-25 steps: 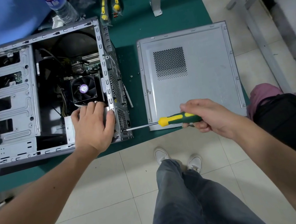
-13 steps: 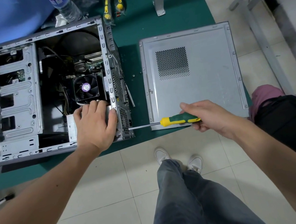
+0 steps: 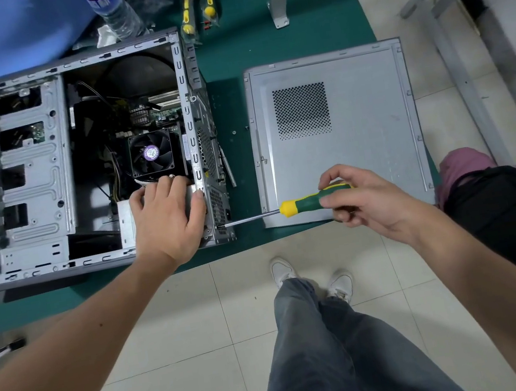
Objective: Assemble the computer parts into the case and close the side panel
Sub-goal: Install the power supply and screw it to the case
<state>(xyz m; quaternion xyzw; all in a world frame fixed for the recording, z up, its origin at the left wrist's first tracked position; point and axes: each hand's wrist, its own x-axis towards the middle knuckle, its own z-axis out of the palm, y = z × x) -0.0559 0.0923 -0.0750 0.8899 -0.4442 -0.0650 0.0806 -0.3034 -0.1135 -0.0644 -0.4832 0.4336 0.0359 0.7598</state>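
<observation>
1. At frame centre, we see the right hand (image 3: 365,198) gripping the screwdriver (image 3: 313,200), its tip at the rear lower corner of the case (image 3: 28,184).
2. The left hand (image 3: 166,220), fingers spread flat, presses the power supply (image 3: 126,223) inside.
3. The panel (image 3: 361,152) lies right of the case, unfitted.
4. Risk: a tilted tip may slip off the screw; relaxed pressure may misalign the holes.

A green-topped table (image 3: 259,43) fills the upper half of the frame, its near edge above a pale tiled floor (image 3: 186,325). The open computer case (image 3: 35,183) lies at centre left and the detached side panel (image 3: 360,145) lies flat at centre right, with small screws (image 3: 234,132) between them. Two water bottles (image 3: 116,11) and two yellow-handled tools (image 3: 186,7) lie along the top, and a black bag (image 3: 506,216) sits on the floor at right.
</observation>
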